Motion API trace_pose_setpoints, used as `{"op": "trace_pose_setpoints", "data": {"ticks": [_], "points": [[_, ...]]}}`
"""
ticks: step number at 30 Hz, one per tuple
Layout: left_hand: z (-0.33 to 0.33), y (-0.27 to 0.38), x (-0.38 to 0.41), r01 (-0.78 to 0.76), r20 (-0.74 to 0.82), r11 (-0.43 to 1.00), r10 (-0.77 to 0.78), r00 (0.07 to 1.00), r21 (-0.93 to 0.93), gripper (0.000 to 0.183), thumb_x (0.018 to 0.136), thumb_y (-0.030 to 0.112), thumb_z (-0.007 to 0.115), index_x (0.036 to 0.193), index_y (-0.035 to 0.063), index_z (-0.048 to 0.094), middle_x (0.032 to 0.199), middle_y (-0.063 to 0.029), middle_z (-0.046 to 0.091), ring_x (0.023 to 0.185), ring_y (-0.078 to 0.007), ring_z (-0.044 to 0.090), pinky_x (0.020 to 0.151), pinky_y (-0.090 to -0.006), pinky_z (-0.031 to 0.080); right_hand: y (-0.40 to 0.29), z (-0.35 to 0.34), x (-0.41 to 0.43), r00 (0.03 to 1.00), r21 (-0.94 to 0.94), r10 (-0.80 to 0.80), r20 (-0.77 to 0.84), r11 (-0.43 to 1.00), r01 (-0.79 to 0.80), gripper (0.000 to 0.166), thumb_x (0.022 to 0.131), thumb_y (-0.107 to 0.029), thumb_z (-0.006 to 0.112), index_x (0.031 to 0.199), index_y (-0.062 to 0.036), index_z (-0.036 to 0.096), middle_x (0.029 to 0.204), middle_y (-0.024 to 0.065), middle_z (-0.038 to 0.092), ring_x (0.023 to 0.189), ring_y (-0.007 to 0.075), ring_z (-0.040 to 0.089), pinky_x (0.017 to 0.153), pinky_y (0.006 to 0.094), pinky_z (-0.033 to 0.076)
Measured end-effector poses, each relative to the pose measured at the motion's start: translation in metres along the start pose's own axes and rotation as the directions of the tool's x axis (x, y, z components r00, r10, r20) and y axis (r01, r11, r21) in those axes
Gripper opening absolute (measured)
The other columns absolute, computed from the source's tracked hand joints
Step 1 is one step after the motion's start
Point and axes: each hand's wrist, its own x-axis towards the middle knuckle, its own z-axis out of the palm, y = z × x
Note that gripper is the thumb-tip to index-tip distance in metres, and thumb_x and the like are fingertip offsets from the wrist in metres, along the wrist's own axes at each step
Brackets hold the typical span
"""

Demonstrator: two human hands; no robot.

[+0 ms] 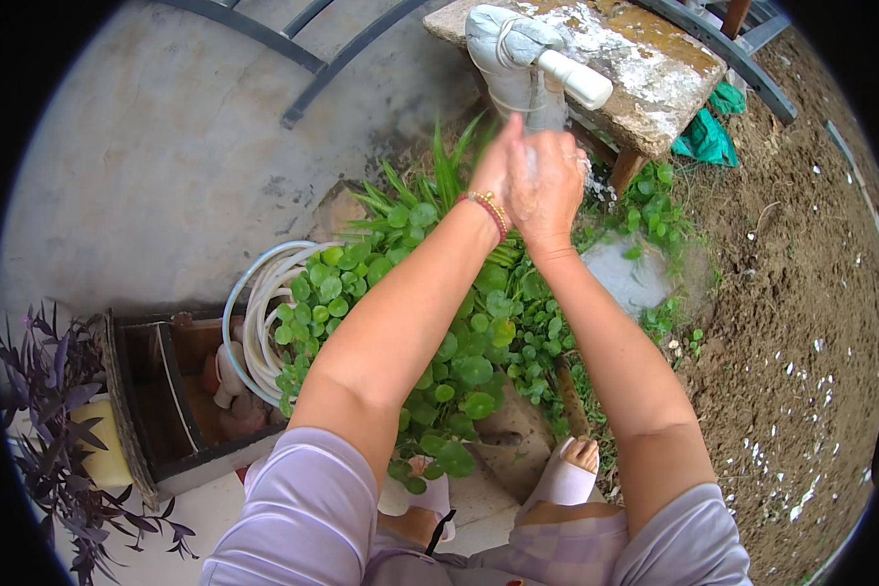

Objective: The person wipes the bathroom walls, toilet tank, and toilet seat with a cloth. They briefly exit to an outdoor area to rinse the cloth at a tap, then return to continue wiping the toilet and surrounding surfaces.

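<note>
My left hand [492, 167] and my right hand [551, 183] are pressed together, wet and blurred by motion. A whitish patch, lather or water, shows between them; whether they enclose anything is hidden. Beads of water hang in the air just right of the right hand. A beaded gold and red bracelet [489, 212] circles my left wrist. Just beyond the hands stands an upright pipe wrapped in grey cloth [516, 80] and tied with cord. From its top a white plastic spout or handle [577, 78] points to the right.
A weathered stone slab [652, 80] on wooden legs stands behind the pipe. Pennywort leaves [476, 370] grow beneath my arms. Left are a coiled hose [264, 315], a divided box [183, 388] and a purple-leaved plant [66, 395]. Bare soil [784, 293] lies right; metal bars [311, 62] cross the top.
</note>
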Motion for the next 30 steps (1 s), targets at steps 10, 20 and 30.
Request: {"op": "trace_pose_setpoints", "data": {"ticks": [10,20,30], "points": [[-0.003,0.002,-0.023,-0.201,-0.110,0.895,0.264,0.958,0.397,0.027,0.091,0.021,0.058,0.111,0.0024,0.057,0.104,-0.0056,0.063,0.094,-0.0178,0.059,0.088,-0.0340,0.044,0.059,-0.003,0.030,0.439,0.691,0.762,0.476,-0.016,-0.722,0.030,0.095,-0.028,0.052,0.092,-0.0001,0.061,0.089,0.0091,0.061,0.079,0.0179,0.055,0.073,0.0315,0.044],[0.014,0.031,-0.022,-0.363,-0.023,0.930,0.363,0.932,-0.048,0.024,0.080,0.002,0.066,0.099,0.0074,0.052,0.100,-0.0069,0.059,0.097,-0.0183,0.056,0.091,-0.0338,0.043,0.084,0.005,-0.020,0.691,0.180,0.515,0.507,0.721,-0.669,0.050,0.077,-0.006,0.060,0.125,0.0013,0.045,0.117,0.0135,0.054,0.110,0.0313,0.053,0.099,0.0386,0.039],[0.004,0.011,-0.021,0.025,-0.161,0.936,0.034,0.986,0.351,0.075,0.079,0.046,0.069,0.135,0.0064,0.038,0.137,-0.0144,0.041,0.122,-0.0300,0.045,0.101,-0.0531,0.035,0.053,-0.010,0.022,0.654,0.456,0.688,0.314,0.495,-0.740,0.015,0.088,-0.012,0.053,0.082,0.0006,0.057,0.075,0.0053,0.060,0.066,0.0118,0.052,0.061,0.0286,0.043]]}}
